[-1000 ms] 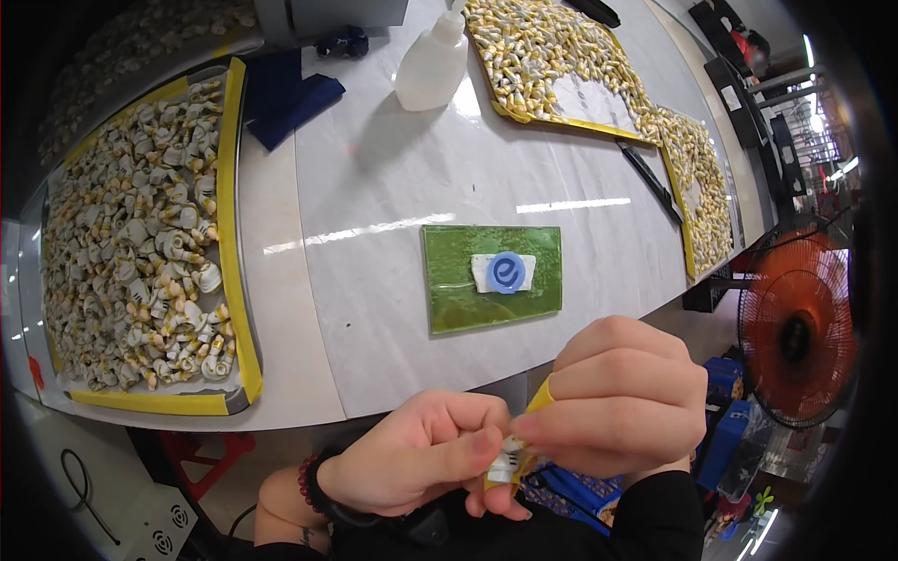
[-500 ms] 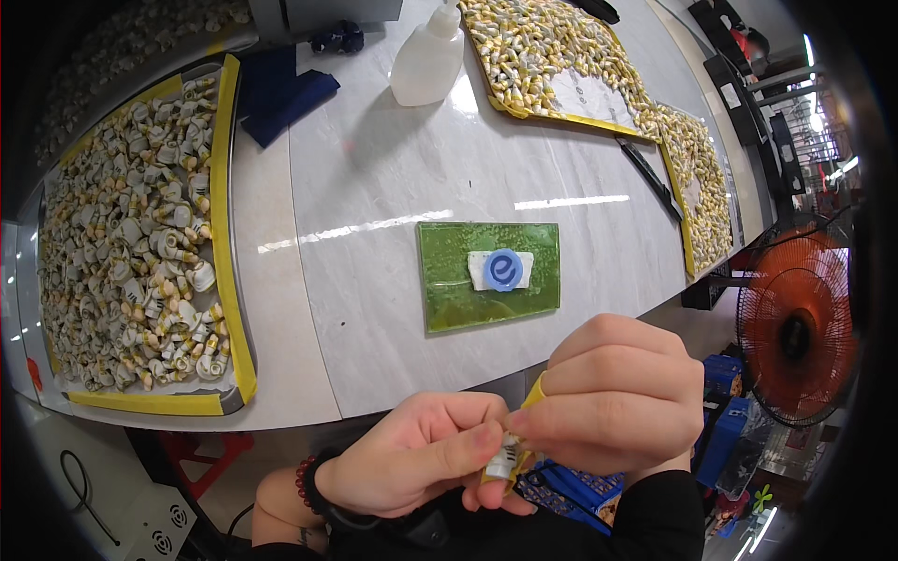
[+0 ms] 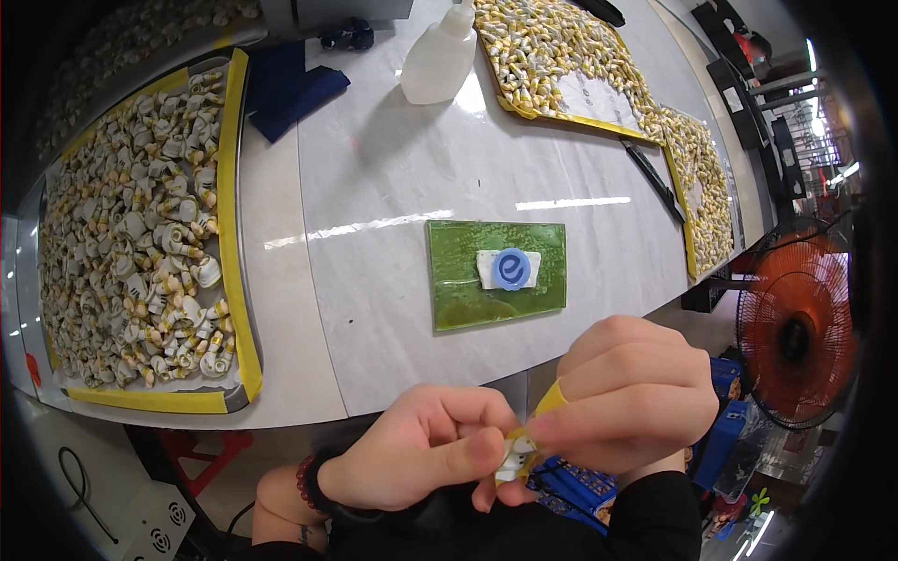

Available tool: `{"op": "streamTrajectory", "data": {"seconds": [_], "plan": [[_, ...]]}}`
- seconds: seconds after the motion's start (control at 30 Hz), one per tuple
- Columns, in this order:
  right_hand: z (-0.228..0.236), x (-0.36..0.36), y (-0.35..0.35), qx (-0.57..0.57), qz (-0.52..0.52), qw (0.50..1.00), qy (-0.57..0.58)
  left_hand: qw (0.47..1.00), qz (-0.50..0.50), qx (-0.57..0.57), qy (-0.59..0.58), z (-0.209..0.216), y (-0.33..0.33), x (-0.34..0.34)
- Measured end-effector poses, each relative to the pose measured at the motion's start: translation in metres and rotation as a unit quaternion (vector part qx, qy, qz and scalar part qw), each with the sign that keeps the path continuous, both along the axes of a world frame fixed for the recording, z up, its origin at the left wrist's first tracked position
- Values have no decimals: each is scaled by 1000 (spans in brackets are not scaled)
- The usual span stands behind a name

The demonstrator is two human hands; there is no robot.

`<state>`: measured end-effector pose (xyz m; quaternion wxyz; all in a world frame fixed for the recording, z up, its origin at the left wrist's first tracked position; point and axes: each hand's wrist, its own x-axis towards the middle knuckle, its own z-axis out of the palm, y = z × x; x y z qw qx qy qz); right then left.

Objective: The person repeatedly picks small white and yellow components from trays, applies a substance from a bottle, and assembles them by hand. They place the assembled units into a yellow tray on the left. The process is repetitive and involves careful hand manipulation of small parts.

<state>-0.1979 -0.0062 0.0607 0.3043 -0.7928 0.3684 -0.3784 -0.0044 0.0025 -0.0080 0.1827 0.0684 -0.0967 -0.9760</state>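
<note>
Pinch: left hand (image 3: 412, 451) clamped on small white-and-yellow figure (image 3: 514, 460), lower centre of frame; fingertips of right hand (image 3: 641, 393) at upper end, closure unclear. Probably light, stiff, brittle; grasp white body.

Orange fan (image 3: 795, 332) stands nr lt-grey marbled tbl (image 3: 383, 313).

The one view looks from the person's head, through the left of two fisheye cameras, down and forward across the table (image 3: 374, 318). The left hand (image 3: 426, 453) and right hand (image 3: 641, 393) are nearest, low in the view; the fan (image 3: 795, 337) stands farther off at right. Edges bend toward the dark rim, whose upper left seems too dim to read.
</note>
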Motion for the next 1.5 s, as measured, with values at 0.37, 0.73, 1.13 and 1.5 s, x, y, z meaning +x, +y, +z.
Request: {"op": "streamTrajectory", "data": {"seconds": [0.37, 0.73, 1.13, 1.5], "plan": [[-8, -1, 5, -121, 16, 992, -3, 812, 264, -444, -272, 12, -1, 5], [4, -6, 13, -112, 52, 991, 52, 736, 304, -538, -276, 12, -3, 2], [21, -50, 9, -137, -64, 983, 107, 784, 335, -475, -218, 7, 3, 11], [-22, -277, -41, 49, -373, 824, 424, 839, 285, -399, -235, 1, -3, 22]]}}
